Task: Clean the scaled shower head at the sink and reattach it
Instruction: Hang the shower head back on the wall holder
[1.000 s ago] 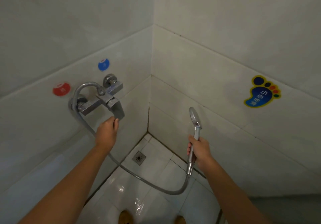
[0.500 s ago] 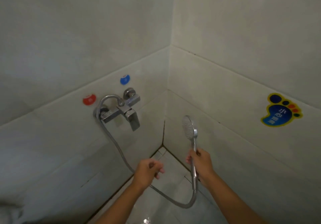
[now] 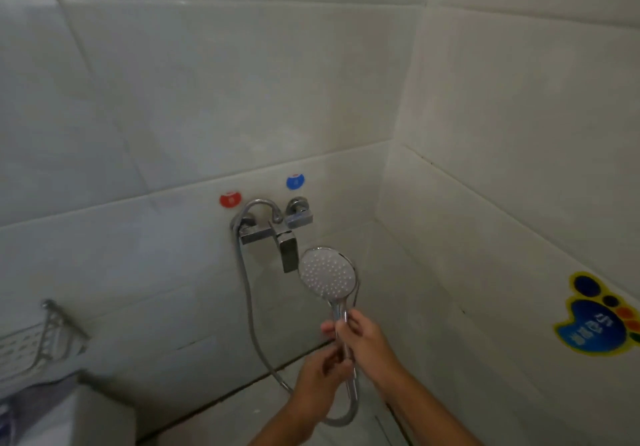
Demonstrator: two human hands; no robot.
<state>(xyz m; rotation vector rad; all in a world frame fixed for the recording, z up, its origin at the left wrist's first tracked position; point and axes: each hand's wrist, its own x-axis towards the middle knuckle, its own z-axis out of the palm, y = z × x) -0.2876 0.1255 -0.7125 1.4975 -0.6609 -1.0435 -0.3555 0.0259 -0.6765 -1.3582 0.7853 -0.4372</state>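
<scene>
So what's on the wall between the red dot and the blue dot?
In the head view, bare tile lies between the red dot and the blue dot. Just below that gap, the silver hose arches up from the tap.

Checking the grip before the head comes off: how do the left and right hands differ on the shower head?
The right hand holds the shower head handle higher up, just below the face; the left hand sits lower on it, near where the hose joins. The right hand's fingers plainly wrap the handle; the left hand's grip is partly hidden. Both touch the same handle.
</scene>
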